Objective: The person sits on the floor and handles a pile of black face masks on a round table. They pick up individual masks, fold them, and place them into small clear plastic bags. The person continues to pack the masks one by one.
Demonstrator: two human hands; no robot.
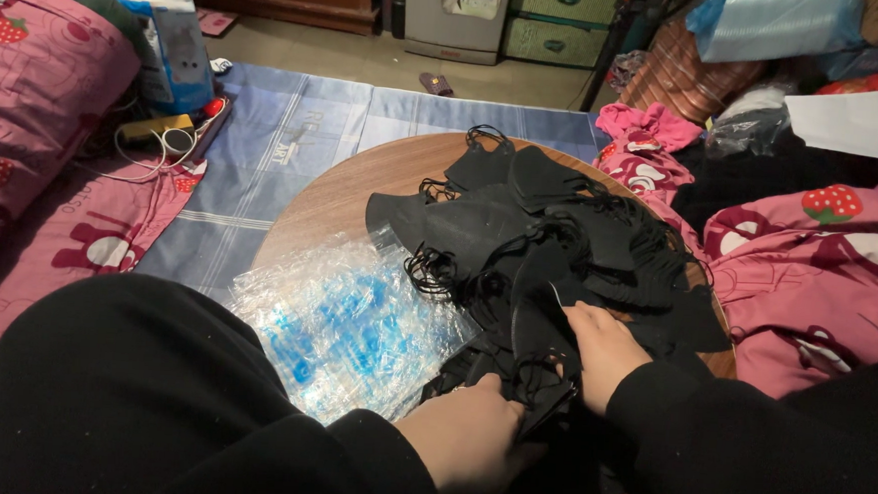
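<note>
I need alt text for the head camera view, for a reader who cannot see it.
Two hands, left hand and right hand, grip black face masks piled on a round wooden table. Clear plastic bags lie beside the pile.

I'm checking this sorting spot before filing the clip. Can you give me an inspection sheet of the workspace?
Surface: round wooden table, mostly covered.
Job's things: heap of black face masks; stack of clear plastic bags.
Clutter: pink strawberry-print bedding.
Grip: left hand and right hand both hold a mask bundle.
Cables: white cord.
Surroundings: blue checked mat; cabinets behind.
</note>
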